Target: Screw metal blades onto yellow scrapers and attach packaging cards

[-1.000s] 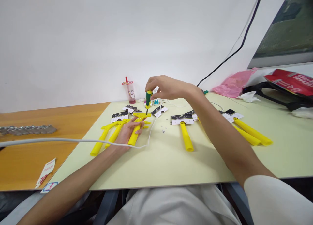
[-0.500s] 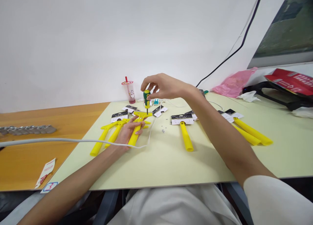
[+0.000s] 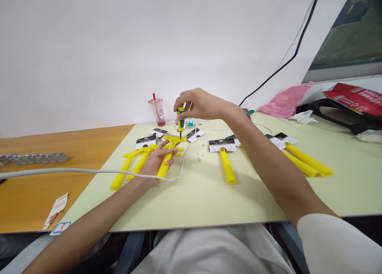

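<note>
Right-hand fingers (image 3: 185, 111): closed in a pinch round a green-and-yellow screwdriver (image 3: 180, 119), held upright, centre of frame. Shaft meets the crossbar of a yellow T-shaped plastic tool (image 3: 174, 139). Left hand (image 3: 156, 162): fingers spread, pressing that tool flat on the pale desk (image 3: 209, 202). Risk: tilted shaft slipping, tool shifting under pressure, knocking the loose screws (image 3: 199, 159) nearby. Shaft tip's contact point too small to make out

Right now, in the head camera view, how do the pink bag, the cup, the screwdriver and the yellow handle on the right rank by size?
1. The pink bag looks largest.
2. The yellow handle comes next, though it sits nearer the camera.
3. The cup and the screwdriver look about alike, so I won't rank them.
</note>
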{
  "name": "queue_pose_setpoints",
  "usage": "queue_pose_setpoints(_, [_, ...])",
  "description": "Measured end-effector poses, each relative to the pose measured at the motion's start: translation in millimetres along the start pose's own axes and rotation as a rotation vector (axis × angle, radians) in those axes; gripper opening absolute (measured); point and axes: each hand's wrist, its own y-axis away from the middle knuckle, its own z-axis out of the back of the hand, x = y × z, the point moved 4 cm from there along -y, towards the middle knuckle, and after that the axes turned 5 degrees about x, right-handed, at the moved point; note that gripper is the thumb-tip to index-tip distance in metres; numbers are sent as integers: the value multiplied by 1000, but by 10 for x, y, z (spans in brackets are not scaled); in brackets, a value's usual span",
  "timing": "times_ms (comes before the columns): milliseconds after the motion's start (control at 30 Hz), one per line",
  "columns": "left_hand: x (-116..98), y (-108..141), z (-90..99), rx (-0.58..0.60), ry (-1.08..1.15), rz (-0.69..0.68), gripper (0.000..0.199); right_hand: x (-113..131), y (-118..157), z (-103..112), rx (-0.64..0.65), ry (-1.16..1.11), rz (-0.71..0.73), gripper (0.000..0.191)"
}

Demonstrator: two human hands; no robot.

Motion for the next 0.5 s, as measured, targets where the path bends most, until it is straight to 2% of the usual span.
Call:
queue_pose_setpoints(267, [1, -15, 35, 18, -7, 5, 67, -137, -23, -31, 4, 219, -31, 26])
queue_pose_setpoints(400, [-5, -9, 22, 16, 15, 7, 68, -182, -34, -40, -32, 170, -2, 21])
queue_pose_setpoints(500, [-13, 2, -5, 22, 23, 9, 68, -173, -18, -27, -24, 106, -36, 21])
